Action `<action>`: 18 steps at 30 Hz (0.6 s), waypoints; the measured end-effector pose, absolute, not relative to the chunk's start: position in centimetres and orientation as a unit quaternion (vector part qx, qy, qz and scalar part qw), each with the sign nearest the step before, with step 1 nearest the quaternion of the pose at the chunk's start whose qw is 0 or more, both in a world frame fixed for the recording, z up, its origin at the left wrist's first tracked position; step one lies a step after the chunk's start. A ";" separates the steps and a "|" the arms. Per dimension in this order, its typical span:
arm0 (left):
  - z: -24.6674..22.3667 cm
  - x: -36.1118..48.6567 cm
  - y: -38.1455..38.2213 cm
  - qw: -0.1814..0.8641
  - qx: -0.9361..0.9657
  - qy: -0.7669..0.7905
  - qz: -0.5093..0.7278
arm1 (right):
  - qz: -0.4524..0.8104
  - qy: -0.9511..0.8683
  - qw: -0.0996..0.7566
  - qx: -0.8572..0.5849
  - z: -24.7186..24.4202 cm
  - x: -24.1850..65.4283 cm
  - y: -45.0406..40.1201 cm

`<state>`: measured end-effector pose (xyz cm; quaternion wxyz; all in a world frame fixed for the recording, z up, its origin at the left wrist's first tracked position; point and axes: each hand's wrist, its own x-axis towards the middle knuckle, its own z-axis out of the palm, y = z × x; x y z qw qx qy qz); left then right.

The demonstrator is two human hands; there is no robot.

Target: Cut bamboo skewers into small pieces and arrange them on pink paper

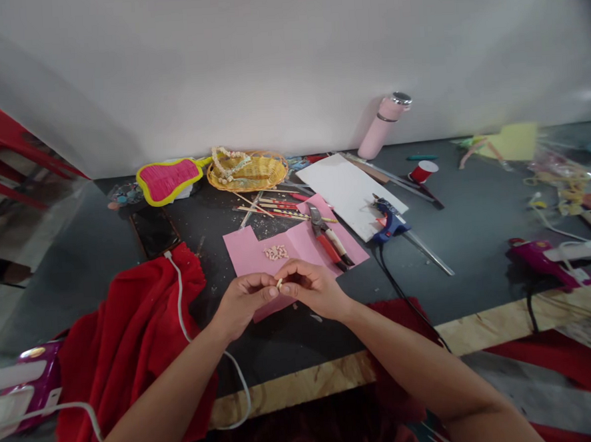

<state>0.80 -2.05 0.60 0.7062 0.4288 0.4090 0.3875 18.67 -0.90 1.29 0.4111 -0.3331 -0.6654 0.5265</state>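
Between the fingertips of both hands is a small pale piece (279, 284). My left hand (247, 300) pinches it from one side, and my right hand (314, 286) pinches it from the other. Both hands are over the near edge of a pink paper sheet (242, 251). A small pile of pale pieces (276, 252) lies on the paper just beyond my fingers. Pruning shears with red and white handles (327, 239) rest on the paper's right part. Behind it lie several thin sticks (274, 207), some red.
A wicker basket (267, 171) and pink bottle (377, 132) stand near the wall. White board (348, 191), blue glue gun (390, 222) and red spool (423, 171) lie right. Phone (154, 231), yellow-edged pink object (167, 181) and red cloth (131, 324) are left; a white cable crosses the cloth.
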 end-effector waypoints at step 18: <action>1.4 0.7 -1.7 0.510 0.624 0.469 0.361 | 0.504 -0.662 0.391 -0.394 1.4 19.0 -0.8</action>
